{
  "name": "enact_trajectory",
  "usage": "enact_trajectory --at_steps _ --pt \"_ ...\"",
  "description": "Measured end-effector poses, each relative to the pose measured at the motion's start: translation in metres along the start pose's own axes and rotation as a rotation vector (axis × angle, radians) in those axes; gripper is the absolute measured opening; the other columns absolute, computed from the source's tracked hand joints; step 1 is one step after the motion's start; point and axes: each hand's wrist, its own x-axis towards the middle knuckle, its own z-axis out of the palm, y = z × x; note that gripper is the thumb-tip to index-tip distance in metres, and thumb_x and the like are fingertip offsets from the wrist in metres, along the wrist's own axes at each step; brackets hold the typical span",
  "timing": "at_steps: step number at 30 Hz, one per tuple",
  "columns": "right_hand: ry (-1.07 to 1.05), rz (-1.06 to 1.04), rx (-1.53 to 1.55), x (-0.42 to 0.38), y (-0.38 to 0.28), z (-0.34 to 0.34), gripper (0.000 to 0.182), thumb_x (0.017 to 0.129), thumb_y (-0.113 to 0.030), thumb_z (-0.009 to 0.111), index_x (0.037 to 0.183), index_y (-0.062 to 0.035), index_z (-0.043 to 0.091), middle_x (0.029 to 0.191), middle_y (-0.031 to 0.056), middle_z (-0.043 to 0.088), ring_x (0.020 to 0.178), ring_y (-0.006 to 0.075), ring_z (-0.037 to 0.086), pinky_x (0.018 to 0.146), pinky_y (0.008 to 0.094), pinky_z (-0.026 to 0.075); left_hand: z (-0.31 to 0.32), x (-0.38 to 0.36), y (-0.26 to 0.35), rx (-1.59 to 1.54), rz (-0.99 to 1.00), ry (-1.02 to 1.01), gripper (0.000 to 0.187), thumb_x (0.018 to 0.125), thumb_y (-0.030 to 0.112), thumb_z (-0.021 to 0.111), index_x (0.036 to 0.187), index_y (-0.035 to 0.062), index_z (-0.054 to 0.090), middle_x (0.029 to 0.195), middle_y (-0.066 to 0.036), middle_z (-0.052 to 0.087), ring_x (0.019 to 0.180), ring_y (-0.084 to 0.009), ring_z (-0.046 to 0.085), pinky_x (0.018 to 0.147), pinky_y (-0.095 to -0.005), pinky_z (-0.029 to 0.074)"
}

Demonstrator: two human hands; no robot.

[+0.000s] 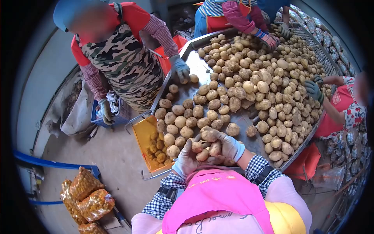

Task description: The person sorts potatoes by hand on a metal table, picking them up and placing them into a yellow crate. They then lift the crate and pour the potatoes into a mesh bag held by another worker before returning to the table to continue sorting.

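My left hand [186,159] and my right hand [231,146], both in pale work gloves with white cuffs, are close together at the near edge of the metal table. Several potatoes are gathered between them. A brown potato [209,135] is under the fingers of my right hand, and a smaller potato [197,147] sits against my left fingers. My palms are partly hidden by the potatoes. Just beyond, loose potatoes [180,121] cover the near part of the table, and a large potato heap [265,76] rises to the right.
The metal table's rim [166,84] runs along the left. An orange container [141,130] with potatoes hangs there. A co-worker's gloved hand [180,69] reaches in from the left; other people work at the far side and right. Filled potato bags [95,204] lie lower left.
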Motion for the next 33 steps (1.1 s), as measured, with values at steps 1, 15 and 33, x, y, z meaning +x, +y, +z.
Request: enact_trajectory --at_steps 1,15,33 --pt "0.006 -0.017 0.009 -0.005 -0.002 -0.004 0.059 0.094 -0.036 0.062 0.141 -0.0039 0.043 0.135 0.0137 0.055 0.119 0.0265 0.056 0.103 0.0390 0.046 -0.003 0.004 0.000 0.009 -0.018 -0.004 0.076 0.092 0.055 0.057 0.150 0.0172 0.027 0.149 -0.013 0.039 0.132 -0.0347 0.044 0.105 -0.0596 0.040" --pt "0.398 -0.393 0.708 -0.153 0.096 -0.057 0.049 0.090 -0.051 0.060 0.122 -0.0134 0.057 0.109 0.0082 0.066 0.091 0.0256 0.068 0.062 0.0393 0.058 0.013 0.086 -0.109 0.813 -0.116 -0.311 0.050 0.098 0.045 0.055 0.129 0.0062 0.047 0.101 -0.003 0.057 0.082 -0.0117 0.053 0.072 -0.0259 0.048" --pt "0.762 -1.336 0.625 -0.375 -0.007 -0.239 0.033 0.098 -0.045 0.052 0.078 -0.0186 0.055 0.072 -0.0044 0.055 0.060 0.0129 0.053 0.047 0.0292 0.040 0.050 0.136 -0.262 0.535 -0.351 -0.162 0.031 0.095 0.043 0.056 0.107 0.0155 0.061 0.129 -0.009 0.058 0.126 -0.0335 0.049 0.107 -0.0623 0.033"
